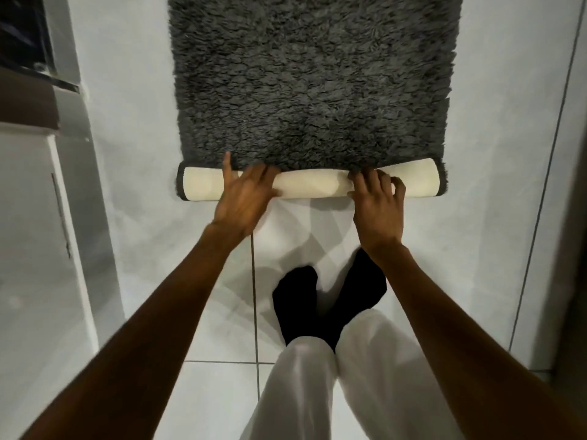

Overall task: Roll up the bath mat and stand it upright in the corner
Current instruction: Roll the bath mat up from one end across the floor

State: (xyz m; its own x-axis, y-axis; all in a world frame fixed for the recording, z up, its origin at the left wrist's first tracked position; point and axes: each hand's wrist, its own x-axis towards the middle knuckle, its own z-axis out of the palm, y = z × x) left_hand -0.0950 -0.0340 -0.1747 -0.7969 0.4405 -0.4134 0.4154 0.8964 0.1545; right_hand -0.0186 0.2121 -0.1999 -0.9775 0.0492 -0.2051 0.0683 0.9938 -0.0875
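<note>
A shaggy dark grey bath mat (311,81) lies flat on the white tiled floor and stretches away from me. Its near end is curled into a short roll (314,184) that shows the cream backing. My left hand (244,195) lies over the left half of the roll, fingers spread, the thumb pointing up onto the pile. My right hand (378,198) grips the right half, fingers curled over the top. Both ends of the roll stick out past my hands.
My feet in black socks (327,300) and white trousers stand just behind the roll. A white cabinet (38,236) with a reflective side panel rises at the left. A dark wall or door edge (571,217) runs along the right.
</note>
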